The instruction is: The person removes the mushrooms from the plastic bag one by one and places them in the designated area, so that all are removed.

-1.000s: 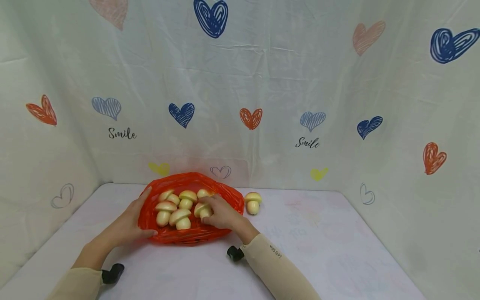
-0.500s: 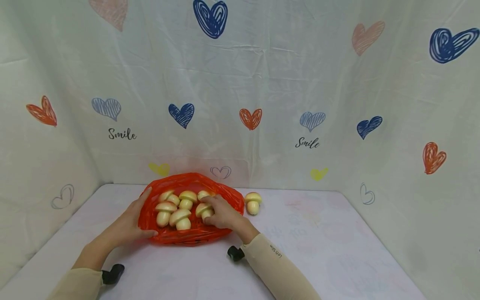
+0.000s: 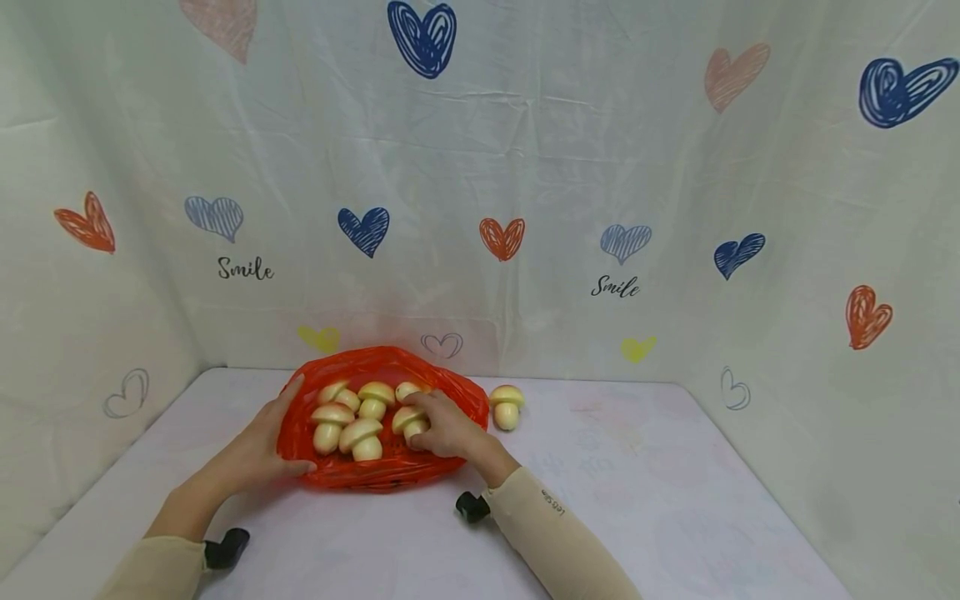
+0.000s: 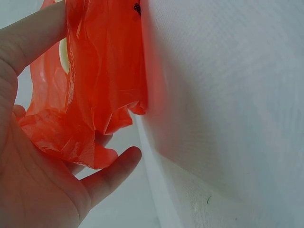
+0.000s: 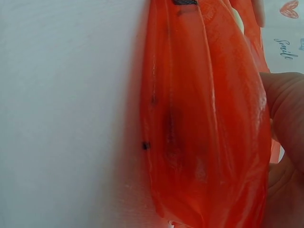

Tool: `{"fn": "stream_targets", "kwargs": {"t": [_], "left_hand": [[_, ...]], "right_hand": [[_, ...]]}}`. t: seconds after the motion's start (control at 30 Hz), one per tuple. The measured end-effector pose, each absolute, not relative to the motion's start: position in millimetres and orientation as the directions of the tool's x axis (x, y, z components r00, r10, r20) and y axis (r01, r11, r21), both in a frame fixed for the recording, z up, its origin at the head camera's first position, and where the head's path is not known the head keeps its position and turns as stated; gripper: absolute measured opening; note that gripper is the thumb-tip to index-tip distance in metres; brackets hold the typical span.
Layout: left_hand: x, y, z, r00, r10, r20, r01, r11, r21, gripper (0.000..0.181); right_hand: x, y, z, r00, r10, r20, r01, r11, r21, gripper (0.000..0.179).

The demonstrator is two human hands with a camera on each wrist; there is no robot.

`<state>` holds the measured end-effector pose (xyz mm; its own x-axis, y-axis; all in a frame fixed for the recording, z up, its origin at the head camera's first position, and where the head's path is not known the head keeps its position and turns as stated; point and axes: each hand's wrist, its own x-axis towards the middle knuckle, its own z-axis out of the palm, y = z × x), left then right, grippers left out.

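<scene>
A red plastic bag (image 3: 367,475) lies on the table with its mouth spread wide. Several toy mushrooms with pale yellow caps and cream stems sit inside, one at the front (image 3: 362,439). My left hand (image 3: 258,446) holds the bag's left side, thumb at the front rim and fingers along the outside; in the left wrist view the red film (image 4: 107,61) lies against the palm. My right hand (image 3: 450,427) reaches over the right rim and grips a mushroom (image 3: 409,423) inside. In the right wrist view the bag wall (image 5: 190,123) hides the fingertips.
One more mushroom (image 3: 507,407) stands on the white table (image 3: 637,483), just right of the bag. A white curtain (image 3: 555,167) printed with hearts hangs close behind and along both sides of the table.
The mushroom at my right fingertips has shifted slightly to the right inside the bag. My left hand and the bag stay nearly still.
</scene>
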<state>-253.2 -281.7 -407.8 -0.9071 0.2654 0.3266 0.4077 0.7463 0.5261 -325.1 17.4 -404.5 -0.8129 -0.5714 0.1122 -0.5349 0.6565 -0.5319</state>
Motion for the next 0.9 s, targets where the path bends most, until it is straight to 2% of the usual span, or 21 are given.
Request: {"fn": "stream_targets", "kwargs": {"t": [0.3,0.9], "left_hand": [[-252.9,-281.5,-406.7,-0.917,0.257,0.304,0.387,0.754,0.531,0.128],[-252.7,-281.3,-406.9,-0.913,0.26,0.315,0.397,0.75,0.529,0.126]], "right_hand": [[-326.3,18.5,-402.9,-0.817,-0.562,0.13,-0.527,0.636,-0.564,0.057],[-316.4,18.7,-388.1,-0.775,-0.59,0.226,-0.602,0.579,-0.55,0.056]]}}
